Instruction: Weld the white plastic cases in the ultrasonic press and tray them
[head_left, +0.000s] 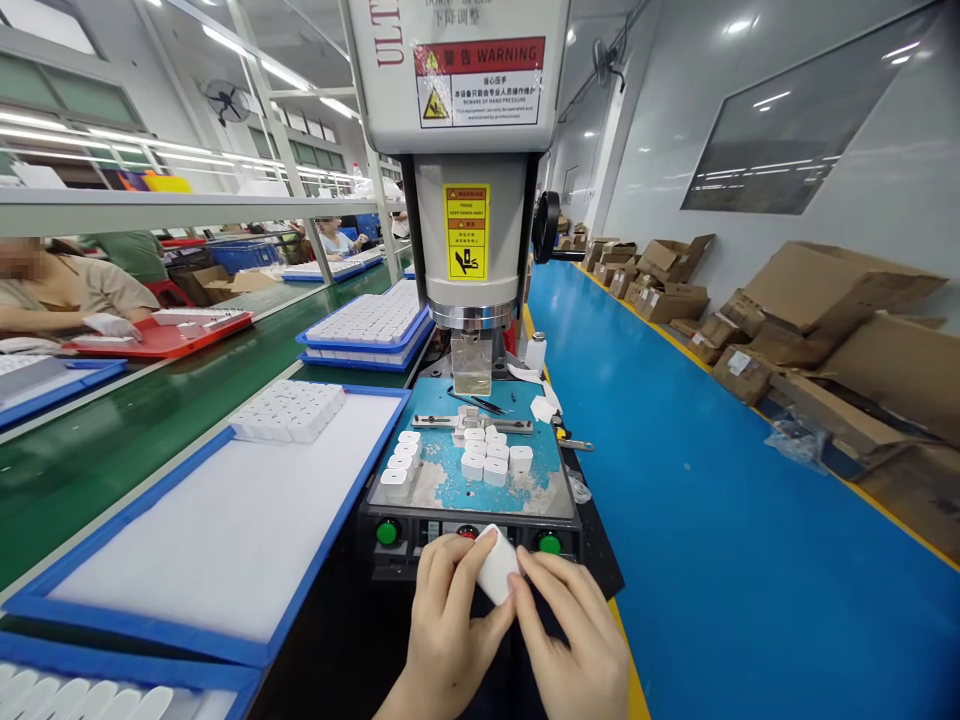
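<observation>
Grip of left hand [451,622] and right hand [576,628] clasps one white block [496,570], seemingly snugly.

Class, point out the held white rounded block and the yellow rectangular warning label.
White rounded block [497,567]: head view, on its broad face.
Yellow rectangular warning label [466,232]: head view, near its centre.

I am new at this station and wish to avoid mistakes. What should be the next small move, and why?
I would probably lift the white piece over the green buttons, toward the blue plate. The left hand and right hand both hold it in front of the buttons, and other white pieces stand on that plate, so it may belong there.
</observation>
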